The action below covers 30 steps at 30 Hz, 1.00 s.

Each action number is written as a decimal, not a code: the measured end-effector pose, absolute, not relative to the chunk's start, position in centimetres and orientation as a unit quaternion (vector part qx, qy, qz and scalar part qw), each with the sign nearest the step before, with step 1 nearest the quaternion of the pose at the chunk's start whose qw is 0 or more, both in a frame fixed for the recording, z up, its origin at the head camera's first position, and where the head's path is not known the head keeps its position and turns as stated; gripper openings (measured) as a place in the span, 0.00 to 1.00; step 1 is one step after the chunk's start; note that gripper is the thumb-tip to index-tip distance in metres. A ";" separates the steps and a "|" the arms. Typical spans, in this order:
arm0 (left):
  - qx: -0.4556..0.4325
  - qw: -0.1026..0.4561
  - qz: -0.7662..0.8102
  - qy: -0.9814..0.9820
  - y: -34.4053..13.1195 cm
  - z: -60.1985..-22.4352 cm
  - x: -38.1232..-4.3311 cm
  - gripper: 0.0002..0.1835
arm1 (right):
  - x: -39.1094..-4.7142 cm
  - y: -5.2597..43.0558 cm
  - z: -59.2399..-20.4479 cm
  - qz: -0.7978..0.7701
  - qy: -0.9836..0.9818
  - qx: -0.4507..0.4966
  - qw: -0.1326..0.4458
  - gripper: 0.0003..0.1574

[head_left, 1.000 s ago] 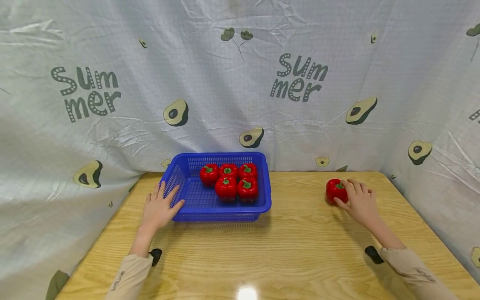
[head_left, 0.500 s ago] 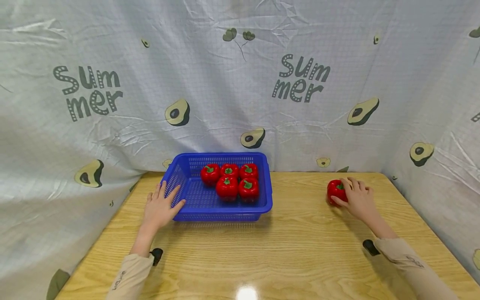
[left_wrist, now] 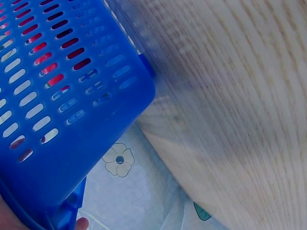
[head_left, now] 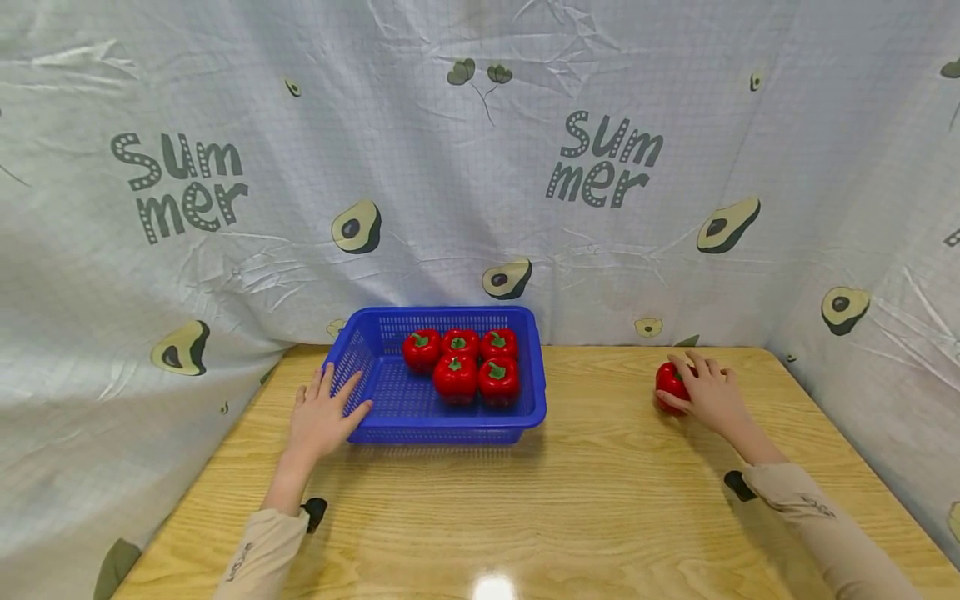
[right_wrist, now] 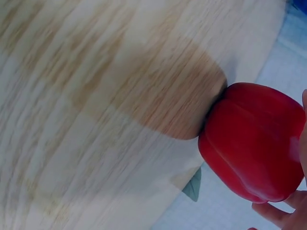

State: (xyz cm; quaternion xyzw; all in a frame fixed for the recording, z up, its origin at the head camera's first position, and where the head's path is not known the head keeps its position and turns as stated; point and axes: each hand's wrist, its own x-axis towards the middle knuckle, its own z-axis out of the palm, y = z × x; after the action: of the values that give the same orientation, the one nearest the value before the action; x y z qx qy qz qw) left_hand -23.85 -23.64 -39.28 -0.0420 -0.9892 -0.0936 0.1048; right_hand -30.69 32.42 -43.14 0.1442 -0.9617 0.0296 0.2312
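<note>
On the right of the table a red bell pepper [head_left: 670, 386] sits under my right hand [head_left: 712, 400]. The thumb lies along its near side and the fingers bend over its top, partly hiding the green stem. In the right wrist view the bell pepper [right_wrist: 254, 141] shows its smooth side, with fingers [right_wrist: 280, 214] around its far end. Far to the left, my left hand [head_left: 318, 421] rests at the left rim of a blue plastic basket [head_left: 435, 422], fingers spread and fairly straight. Several red bell peppers [head_left: 455, 379] sit inside that basket, toward its right half.
Bare wood table [head_left: 600, 492] lies between the basket and the right hand. A white printed curtain [head_left: 435, 167] hangs behind the table and along both sides. Black wrist-worn devices [head_left: 313, 512] show below each hand.
My right hand has shifted slightly left and forward over the bell pepper, its fingers closing around it. My left hand and the basket stay in place; the view drifts slightly.
</note>
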 end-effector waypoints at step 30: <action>-0.043 0.109 -0.095 -0.989 -23.7 -39.3 -23.9 0.32 | -31.1 32.7 -43.6 0.011 -0.955 0.187 0.229 0.38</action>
State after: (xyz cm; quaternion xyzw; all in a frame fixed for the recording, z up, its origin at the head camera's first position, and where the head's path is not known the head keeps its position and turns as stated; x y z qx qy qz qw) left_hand -23.86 -23.65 -39.30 -0.0428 -0.9886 -0.0949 0.1088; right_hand -31.15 32.69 -43.60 0.1874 -0.9552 0.0106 0.2288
